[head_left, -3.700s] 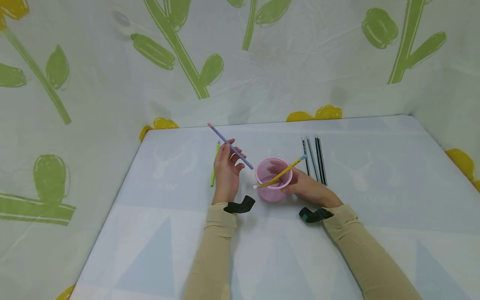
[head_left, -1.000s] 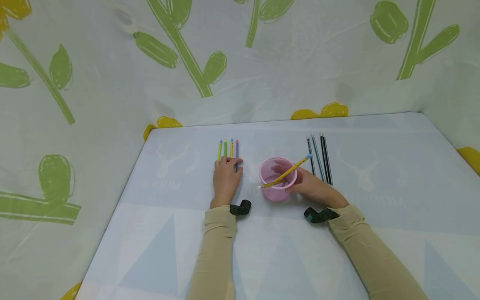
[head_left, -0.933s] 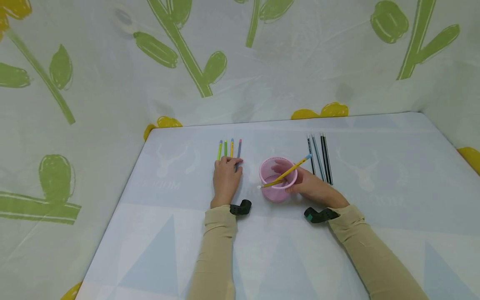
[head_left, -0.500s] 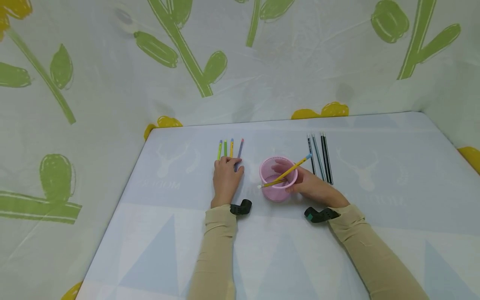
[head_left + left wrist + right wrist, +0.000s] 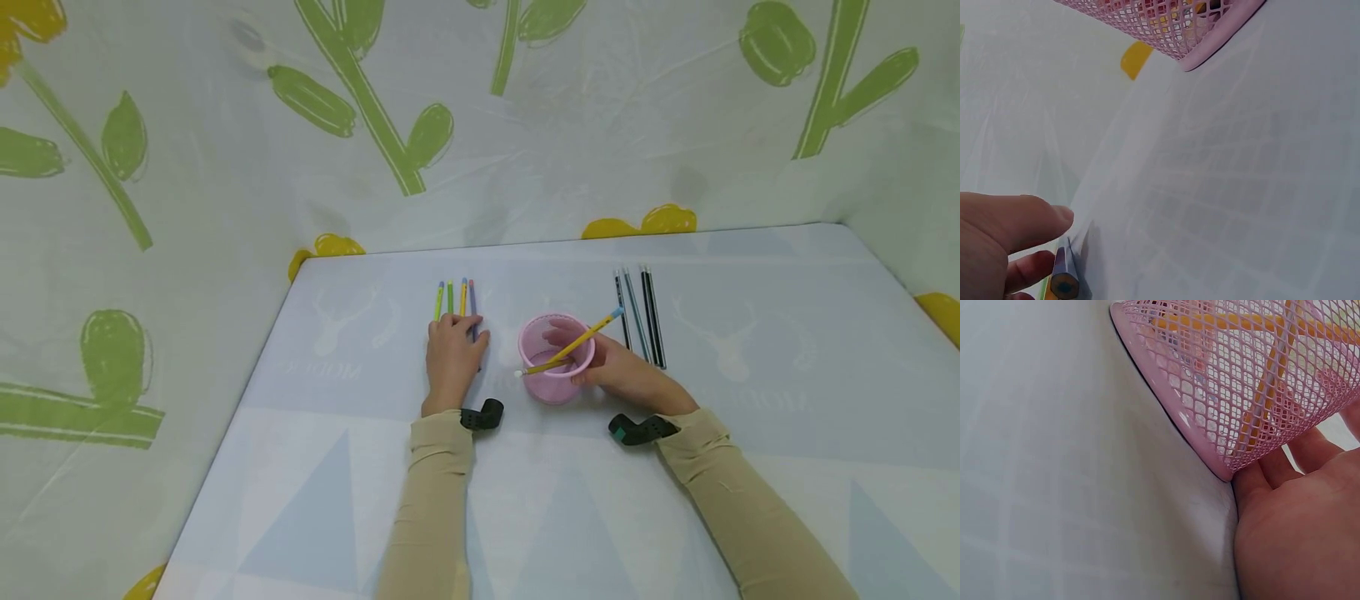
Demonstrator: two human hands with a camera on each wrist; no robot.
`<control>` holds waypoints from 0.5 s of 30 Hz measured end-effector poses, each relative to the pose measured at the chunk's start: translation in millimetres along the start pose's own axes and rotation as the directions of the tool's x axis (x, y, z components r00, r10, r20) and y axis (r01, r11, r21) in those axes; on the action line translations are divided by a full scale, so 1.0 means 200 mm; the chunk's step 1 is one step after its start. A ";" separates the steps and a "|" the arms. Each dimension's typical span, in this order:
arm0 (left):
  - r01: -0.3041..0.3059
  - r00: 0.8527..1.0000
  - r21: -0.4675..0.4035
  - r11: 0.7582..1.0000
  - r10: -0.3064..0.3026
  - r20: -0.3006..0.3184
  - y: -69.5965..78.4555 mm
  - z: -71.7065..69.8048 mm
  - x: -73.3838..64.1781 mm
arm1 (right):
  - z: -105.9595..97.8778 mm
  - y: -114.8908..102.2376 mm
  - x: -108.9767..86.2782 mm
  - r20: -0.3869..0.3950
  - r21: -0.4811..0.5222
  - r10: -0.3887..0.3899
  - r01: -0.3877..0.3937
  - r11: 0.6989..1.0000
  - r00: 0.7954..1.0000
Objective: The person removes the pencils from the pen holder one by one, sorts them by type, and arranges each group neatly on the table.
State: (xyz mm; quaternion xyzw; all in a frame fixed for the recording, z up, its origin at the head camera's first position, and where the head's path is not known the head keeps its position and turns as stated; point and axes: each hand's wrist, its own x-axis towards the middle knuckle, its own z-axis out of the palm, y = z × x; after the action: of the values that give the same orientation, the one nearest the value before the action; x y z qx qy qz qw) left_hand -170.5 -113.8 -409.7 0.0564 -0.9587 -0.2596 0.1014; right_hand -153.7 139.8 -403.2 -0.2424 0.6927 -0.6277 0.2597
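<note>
In the head view my left hand [image 5: 453, 354] lies over a row of pencils, its fingers touching the purple pencil [image 5: 473, 298] at the row's right end. Beside that run a yellow pencil [image 5: 463, 297], a green pencil [image 5: 450, 297] and a yellow-green pencil [image 5: 438, 302], their lower parts hidden by the hand. The left wrist view shows the thumb apart from the purple pencil [image 5: 1064, 276], a finger alongside it. My right hand [image 5: 626, 372] grips a pink mesh pencil cup [image 5: 551, 392] standing upright. Two yellow pencils [image 5: 587, 335] lean crossed inside the cup.
Right of the cup lie several dark pencils [image 5: 652, 321] and a blue-grey pencil [image 5: 636, 312], side by side. The table [image 5: 750, 375] has a pale patterned cover, and a leaf-print curtain [image 5: 600, 150] stands behind its far edge.
The purple pencil was held raised near the cup, then lay on the table with its top swung right; now its top has swung left towards the yellow one. The right hand stays on the cup.
</note>
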 end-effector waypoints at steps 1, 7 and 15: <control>0.005 1.000 -0.011 1.000 -0.005 -0.008 0.00 0.00 0.00 | 0.00 0.00 0.00 0.000 0.001 -0.002 0.002 1.000 1.000; 0.001 0.994 -0.143 0.990 -0.016 -0.104 0.00 -0.01 0.01 | 0.00 0.00 0.00 0.012 0.004 -0.026 0.026 1.000 1.000; -0.025 0.990 -0.528 0.849 -0.051 -0.128 0.03 -0.02 -0.01 | 0.00 0.01 0.00 0.001 -0.016 -0.019 0.019 1.000 1.000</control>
State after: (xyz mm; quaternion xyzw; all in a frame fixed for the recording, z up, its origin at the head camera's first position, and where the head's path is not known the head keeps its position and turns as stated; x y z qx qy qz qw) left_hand -167.3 -110.1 -403.0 0.0506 -0.8406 -0.5094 0.1769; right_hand -155.0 140.0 -404.5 -0.2511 0.6953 -0.6244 0.2522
